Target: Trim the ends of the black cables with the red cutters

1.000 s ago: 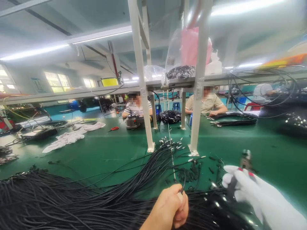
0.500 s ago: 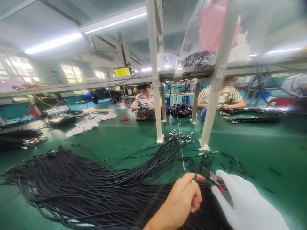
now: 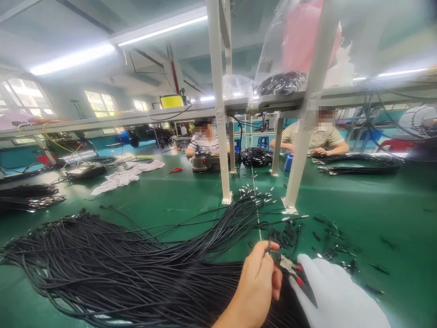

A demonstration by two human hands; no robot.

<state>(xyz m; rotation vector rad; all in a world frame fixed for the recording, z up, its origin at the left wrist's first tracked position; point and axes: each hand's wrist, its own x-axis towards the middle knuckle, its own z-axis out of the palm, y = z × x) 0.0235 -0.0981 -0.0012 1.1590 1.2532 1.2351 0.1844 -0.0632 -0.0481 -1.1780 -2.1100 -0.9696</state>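
Observation:
Bare, my left hand (image 3: 256,278) pinches a black cable (image 3: 269,239), whose end stands up past the fingertips. My right hand (image 3: 336,291), in a white glove, grips cutting pliers (image 3: 286,263) with red and black handles. The plier jaws sit right at the left fingertips, against or very near the cable; whether they touch it I cannot tell. Beneath and left of my hands spreads a large heap of black cables (image 3: 112,264). A narrower bunch of cables (image 3: 235,214) runs away from me, its metal-tipped ends pointing to the shelf posts.
Small black offcuts (image 3: 331,232) lie scattered on the green table (image 3: 385,214) to the right. Two shelf posts (image 3: 223,159) rise from the tabletop. Beyond stand a grey machine (image 3: 201,161), red-handled scissors (image 3: 176,170) and a white cloth (image 3: 128,176). Co-workers sit across the table.
The pliers and my gloved hand have moved left, bringing the jaws up to my left fingertips. My left hand has shifted slightly left and turned a little more upright.

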